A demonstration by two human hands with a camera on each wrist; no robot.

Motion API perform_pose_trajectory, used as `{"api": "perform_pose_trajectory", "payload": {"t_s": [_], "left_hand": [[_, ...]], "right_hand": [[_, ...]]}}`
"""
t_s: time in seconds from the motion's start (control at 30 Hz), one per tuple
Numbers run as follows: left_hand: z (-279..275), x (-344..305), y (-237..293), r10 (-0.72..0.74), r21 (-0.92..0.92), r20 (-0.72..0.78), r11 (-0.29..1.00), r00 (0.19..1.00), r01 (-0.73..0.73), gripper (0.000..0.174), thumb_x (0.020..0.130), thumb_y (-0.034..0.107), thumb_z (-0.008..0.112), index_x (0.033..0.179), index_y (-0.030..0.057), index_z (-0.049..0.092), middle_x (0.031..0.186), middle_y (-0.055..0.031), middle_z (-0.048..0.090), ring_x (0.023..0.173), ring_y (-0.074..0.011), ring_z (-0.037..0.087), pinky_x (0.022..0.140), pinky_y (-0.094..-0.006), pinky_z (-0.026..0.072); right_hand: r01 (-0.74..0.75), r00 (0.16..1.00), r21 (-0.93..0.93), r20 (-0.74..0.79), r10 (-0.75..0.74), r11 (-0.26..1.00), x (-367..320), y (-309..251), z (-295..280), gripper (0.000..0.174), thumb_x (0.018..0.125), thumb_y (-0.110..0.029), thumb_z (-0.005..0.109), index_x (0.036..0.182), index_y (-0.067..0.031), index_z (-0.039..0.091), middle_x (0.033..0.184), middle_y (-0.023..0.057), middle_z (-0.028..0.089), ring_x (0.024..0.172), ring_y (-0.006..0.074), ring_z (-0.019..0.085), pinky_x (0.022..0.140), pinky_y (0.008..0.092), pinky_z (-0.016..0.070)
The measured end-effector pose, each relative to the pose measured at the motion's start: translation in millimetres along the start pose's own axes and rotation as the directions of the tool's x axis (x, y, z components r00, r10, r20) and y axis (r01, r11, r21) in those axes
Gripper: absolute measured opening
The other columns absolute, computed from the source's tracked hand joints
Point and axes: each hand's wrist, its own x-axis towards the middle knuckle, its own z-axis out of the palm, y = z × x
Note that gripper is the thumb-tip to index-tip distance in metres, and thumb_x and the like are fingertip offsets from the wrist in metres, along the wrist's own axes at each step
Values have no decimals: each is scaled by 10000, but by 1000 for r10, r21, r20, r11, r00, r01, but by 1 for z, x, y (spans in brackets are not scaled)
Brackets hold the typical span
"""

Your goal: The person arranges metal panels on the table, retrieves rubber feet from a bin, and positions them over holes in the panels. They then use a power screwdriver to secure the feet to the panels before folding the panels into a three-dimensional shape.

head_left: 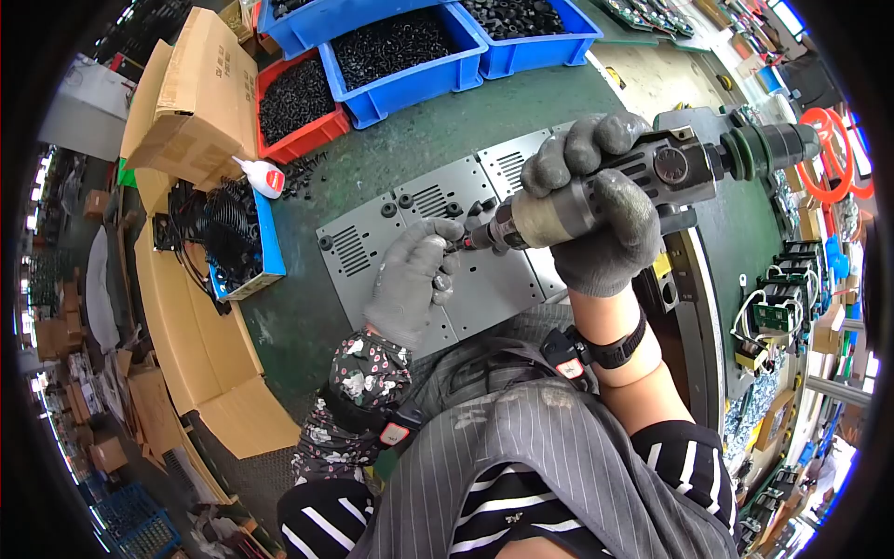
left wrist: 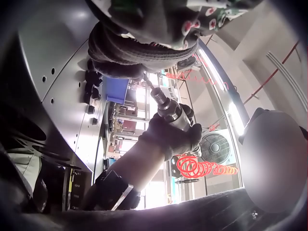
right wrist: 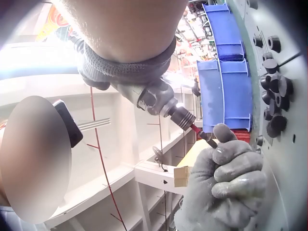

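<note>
My gloved right hand (head_left: pixel 605 205) grips a grey power screwdriver (head_left: pixel 549 220) held sideways over the metal plates. A red bit (right wrist: pixel 195 129) sticks out of its nose toward my left hand. With thumb and forefinger, my gloved left hand (head_left: pixel 414 279) pinches a small dark screw (right wrist: pixel 208 139) at the bit's tip; the fingers partly hide it. Beneath both hands lie grey slotted metal plates (head_left: pixel 484 289). Black round rubber feet (right wrist: pixel 276 124) stand on them, several bunched close to my left hand and others spaced apart.
Blue bins (head_left: pixel 410 88) of small black parts and a red bin (head_left: pixel 303 142) line the far side. At left are a cardboard box (head_left: pixel 209 102), a white glue bottle (head_left: pixel 264 177) and a blue-edged box (head_left: pixel 270 238) of black parts. A red coiled hose (head_left: pixel 829 154) hangs at right.
</note>
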Motion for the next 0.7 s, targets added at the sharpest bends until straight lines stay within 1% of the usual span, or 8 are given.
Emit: {"api": "perform_pose_trajectory", "payload": {"t_s": [0.17,0.27,0.4,0.43,0.47,0.5,0.57,0.7], "left_hand": [[-2,4,-2,-60,-53,108,996,992,66,191,885,121,397,1003,55,532,695,-10,465,530,-49,389,416,-172,308],[-3,7,2,-194,-119,259,966,946,231,223,895,163,399,1039,66,539,693,-4,474,563,-57,407,436,-184,322],[-5,17,18,-4,260,60,966,998,-12,250,891,235,455,1011,62,590,727,3,503,617,-81,444,508,-199,364],[-9,20,23,151,481,55,862,987,-158,256,884,250,486,993,52,605,745,8,514,636,-92,464,536,-215,388],[-27,42,13,384,745,187,545,904,-386,234,832,235,567,975,58,624,782,-22,543,675,-145,524,625,-271,442],[-27,46,19,384,746,188,542,904,-386,234,832,235,567,975,58,624,782,-22,543,675,-145,524,625,-271,442],[-24,50,29,399,919,375,-43,837,-391,230,780,188,612,987,88,624,813,-71,571,759,-212,569,704,-326,462],[-15,63,43,252,853,521,-156,815,-497,232,772,220,592,983,137,639,872,-100,587,846,-278,577,737,-370,456]], "right_hand": [[0,995,63,101,-6,998,-3,-3,-11,304,744,-94,588,1015,-126,454,865,44,469,794,206,517,713,388,461],[14,999,121,-42,-9,993,0,-6,-18,253,779,-132,540,1011,-91,447,859,55,475,784,205,515,726,374,453],[116,978,151,-190,-86,982,13,-15,-47,232,811,-144,497,1016,-46,446,843,72,488,779,209,515,733,364,447],[134,965,107,-241,-105,985,16,-18,-50,221,810,-139,498,1004,-46,447,835,73,489,778,210,514,731,365,447],[136,957,85,-269,-109,987,19,-20,-54,209,801,-120,498,992,-48,452,825,75,489,773,211,515,728,366,450],[138,957,87,-269,-111,987,21,-22,-56,209,801,-120,498,992,-48,452,825,75,489,773,211,515,728,366,450],[133,963,59,-242,-115,989,25,-23,-60,213,793,-105,498,992,-46,453,825,79,489,771,211,518,726,364,453],[105,962,-53,-247,-115,993,33,-18,-64,232,785,-112,520,992,-26,459,840,85,510,774,229,551,738,374,467]]}}
